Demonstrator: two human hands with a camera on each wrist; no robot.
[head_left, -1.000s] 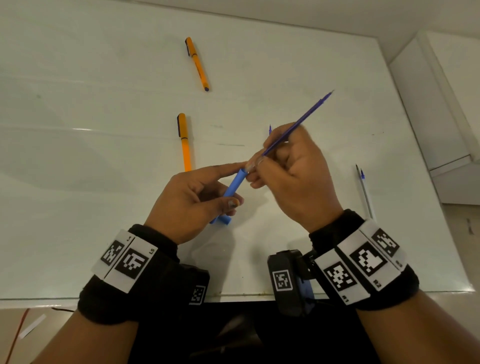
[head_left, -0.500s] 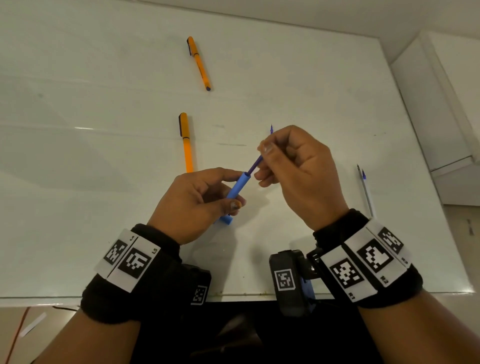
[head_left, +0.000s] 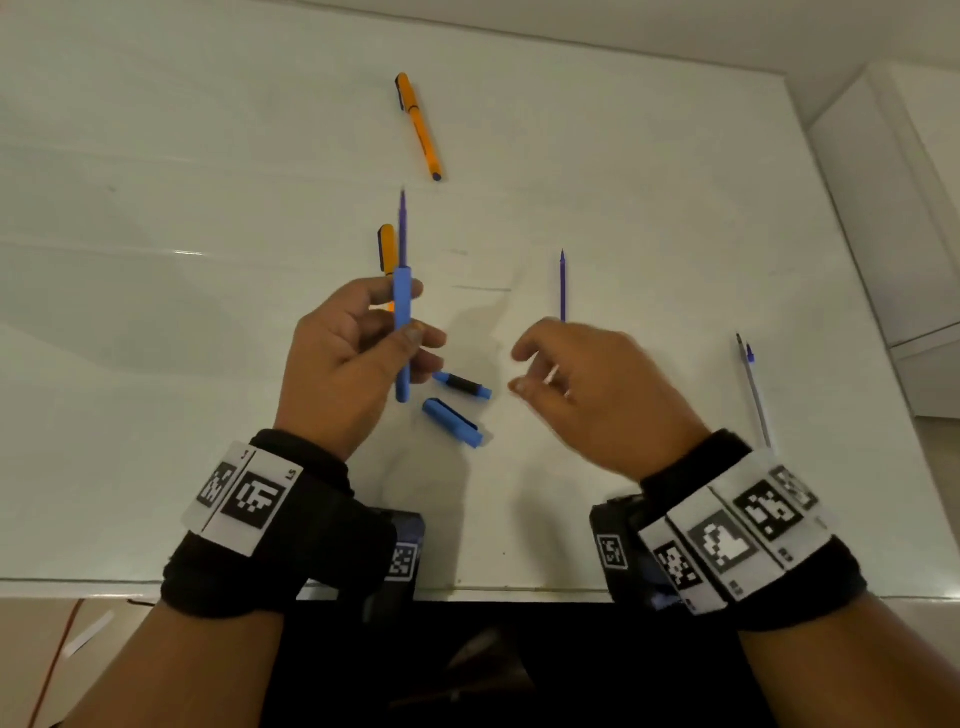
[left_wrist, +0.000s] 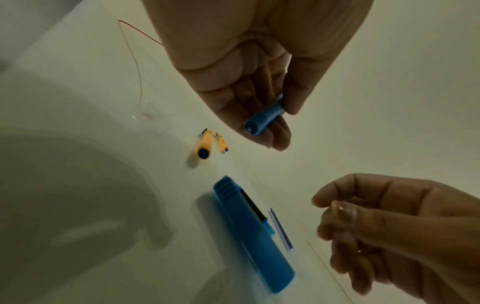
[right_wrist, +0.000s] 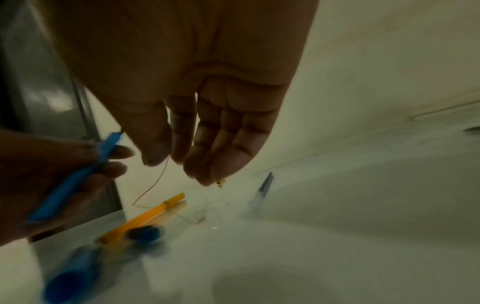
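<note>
My left hand (head_left: 413, 312) grips a blue pen barrel (head_left: 402, 332) upright between thumb and fingers, and a thin purple refill (head_left: 402, 223) sticks out of its top. The left wrist view shows the barrel's lower end (left_wrist: 262, 118) at my fingertips. My right hand (head_left: 519, 369) hovers to the right of it, fingers loosely curled and holding nothing. A blue cap (head_left: 452, 423) and a short blue and black grip piece (head_left: 462, 385) lie on the white table (head_left: 208, 364) between my hands. A second purple refill (head_left: 562, 286) lies just beyond my right hand.
Two orange pens lie further back, one (head_left: 418, 124) far and one (head_left: 387, 249) partly hidden behind the barrel. A clear pen (head_left: 754, 395) lies to the right. A white cabinet (head_left: 893, 208) stands past the table's right edge. The table's front edge (head_left: 493, 592) is under my wrists.
The right hand pushed the purple refill into the barrel, let go and moved off to the right. The left hand raised the barrel upright, uncovering the cap and grip piece.
</note>
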